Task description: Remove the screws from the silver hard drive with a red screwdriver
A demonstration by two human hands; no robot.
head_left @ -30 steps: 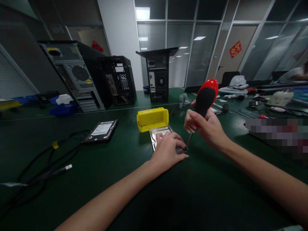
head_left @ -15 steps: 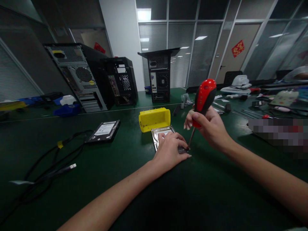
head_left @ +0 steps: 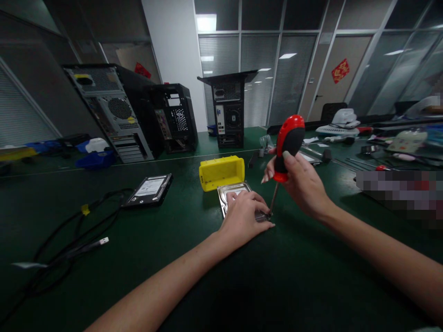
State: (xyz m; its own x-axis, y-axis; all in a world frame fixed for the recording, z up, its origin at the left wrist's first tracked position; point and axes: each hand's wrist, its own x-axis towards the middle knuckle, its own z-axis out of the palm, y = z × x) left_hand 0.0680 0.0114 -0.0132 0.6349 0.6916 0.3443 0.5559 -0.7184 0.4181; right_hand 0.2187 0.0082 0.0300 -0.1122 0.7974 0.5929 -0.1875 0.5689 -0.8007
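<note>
Gripping the red-and-black screwdriver (head_left: 290, 143) with my right hand (head_left: 304, 182), fingers curled round its handle, I hold the shaft at a slant, its tip at the near right corner of the silver hard drive (head_left: 224, 190). My left hand (head_left: 242, 212) is clasped over that drive, which lies flat on the green table (head_left: 166, 235) just before the yellow bin (head_left: 221, 173).

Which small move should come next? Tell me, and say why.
Probably a slight twist of the screwdriver by the right hand: its tip appears to meet the near right corner of the silver hard drive, and the left hand lies over that drive, seemingly bracing it.
</note>
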